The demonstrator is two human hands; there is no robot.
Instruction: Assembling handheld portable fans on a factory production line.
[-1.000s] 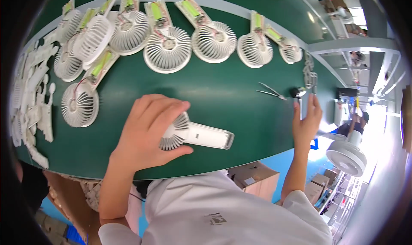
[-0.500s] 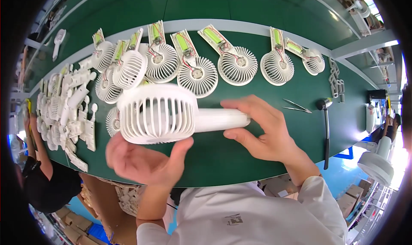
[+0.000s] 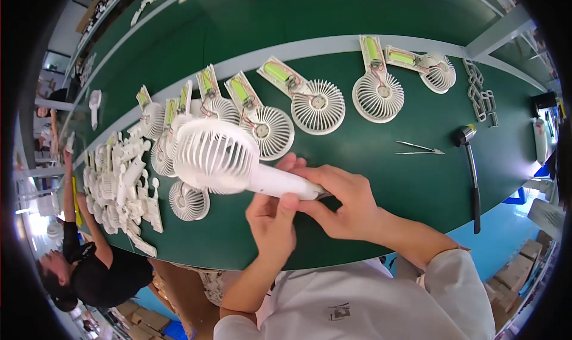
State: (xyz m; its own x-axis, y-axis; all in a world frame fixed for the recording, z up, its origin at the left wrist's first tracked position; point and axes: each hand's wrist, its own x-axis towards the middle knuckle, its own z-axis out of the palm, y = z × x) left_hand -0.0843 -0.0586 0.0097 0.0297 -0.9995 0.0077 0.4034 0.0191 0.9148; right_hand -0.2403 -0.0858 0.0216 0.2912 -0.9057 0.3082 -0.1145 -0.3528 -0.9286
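A white handheld fan with a slatted round cage is held just above the green table, its cage toward the left and its handle slanting down to the right. My left hand grips the handle's middle, thumb in front and fingertips behind. At the handle's lower end, my right hand has closed its thumb and fingers round the tip. Behind the fan, several opened fan halves with green batteries and red wires lie in a row, among them one fan half near the middle.
White plastic parts are heaped at the left. Tweezers, a black-handled mallet and white link-shaped pieces lie at the right. A loose fan grille rests near the held fan. A co-worker in black is at the left.
My left hand has moved from beneath the cage to the handle. My right hand has closed on the handle's end, and the fan now tilts down to the right. The view has shifted.
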